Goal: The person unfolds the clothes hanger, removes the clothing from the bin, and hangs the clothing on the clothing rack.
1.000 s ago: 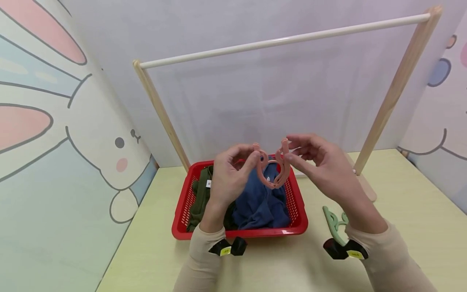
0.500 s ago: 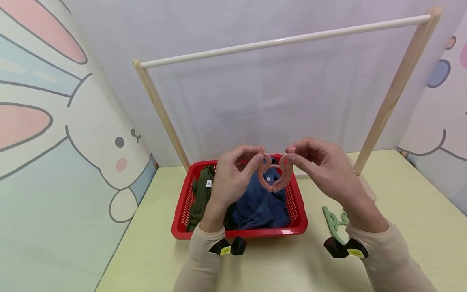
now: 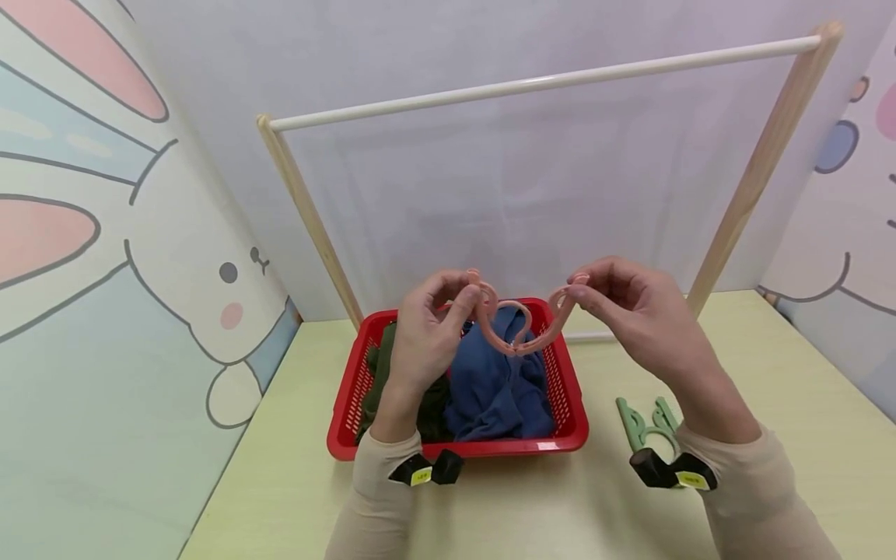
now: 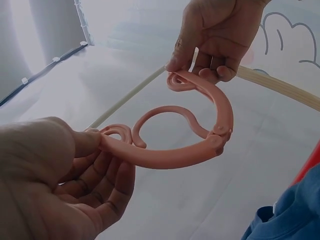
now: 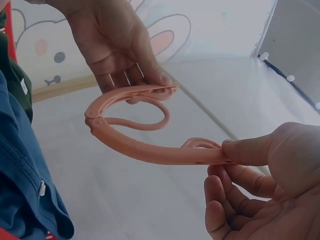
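Observation:
A pink folding clothes hanger [image 3: 501, 342] is held up over the basket, its two arms spread apart in a wide V around a curved hook. My left hand [image 3: 428, 327] pinches the tip of one arm between thumb and fingers. The other arm's tip is pinched by my right hand [image 3: 640, 319]. Both wrist views show the hinge joint [image 4: 218, 139] where the pink arms meet. Below lies the red basket [image 3: 511, 449] with a blue garment [image 3: 500, 397] and a dark green garment [image 3: 378, 381], partly hidden by my left hand.
A green folding hanger [image 3: 638, 428] lies on the table at the right, partly covered by my right wrist. Behind the basket stands a drying rack with a white rail [image 3: 546, 82] and wooden posts [image 3: 763, 167]. A wall with a rabbit drawing [image 3: 203, 257] borders the left side.
My hands have moved apart, the left one leftward and the right one rightward. Between them the pink hanger's arms have spread wider, and the hook now shows more clearly.

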`<state>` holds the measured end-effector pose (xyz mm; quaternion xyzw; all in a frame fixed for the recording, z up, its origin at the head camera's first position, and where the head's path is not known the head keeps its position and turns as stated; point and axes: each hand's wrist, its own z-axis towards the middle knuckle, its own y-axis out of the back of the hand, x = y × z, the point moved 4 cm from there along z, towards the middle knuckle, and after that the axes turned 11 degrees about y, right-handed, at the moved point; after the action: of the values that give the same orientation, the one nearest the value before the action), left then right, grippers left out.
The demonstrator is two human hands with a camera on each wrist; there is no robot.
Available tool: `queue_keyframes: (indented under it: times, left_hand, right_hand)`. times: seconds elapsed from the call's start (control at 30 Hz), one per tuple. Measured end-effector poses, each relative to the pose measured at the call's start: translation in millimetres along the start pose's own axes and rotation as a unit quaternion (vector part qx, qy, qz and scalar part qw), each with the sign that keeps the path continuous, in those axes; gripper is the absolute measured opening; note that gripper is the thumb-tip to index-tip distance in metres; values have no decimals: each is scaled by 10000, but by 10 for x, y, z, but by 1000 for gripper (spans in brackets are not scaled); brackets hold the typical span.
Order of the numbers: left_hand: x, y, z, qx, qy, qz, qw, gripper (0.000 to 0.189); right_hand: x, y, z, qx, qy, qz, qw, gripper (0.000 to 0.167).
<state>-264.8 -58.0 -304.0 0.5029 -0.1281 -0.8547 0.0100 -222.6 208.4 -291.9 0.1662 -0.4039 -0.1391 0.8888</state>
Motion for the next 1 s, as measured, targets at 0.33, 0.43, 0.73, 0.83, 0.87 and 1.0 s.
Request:
queue_keyframes:
  times: [0.33,0.43,0.73,0.83,0.87,1.0]
  left_hand:
    - [12,117,30,-254,40,-358,9990,20]
    - [16,145,40,-373,38,-414,9984,21]
    - [28,188,56,-611,-23,-485,9969,22]
    - [30,201,62,-722,21,-515,9961,23]
    - [30,204,66,-748,25,-517,9959,24]
    - [31,202,82,-767,-13,-582,9954,23]
  right_hand:
    - [-45,141,-5,192,-248,-130,9994,18]
    - [-69,172,-8,294,-321,-196,9989,18]
    - [-157,254,-22,669,-466,-434,9957,17]
    - [-204,305,-22,887,-601,-600,9924,16]
    - [-218,319,-22,957,-641,-654,9912,16]
    - [-261,339,-21,1204,-757,-723,9872,15]
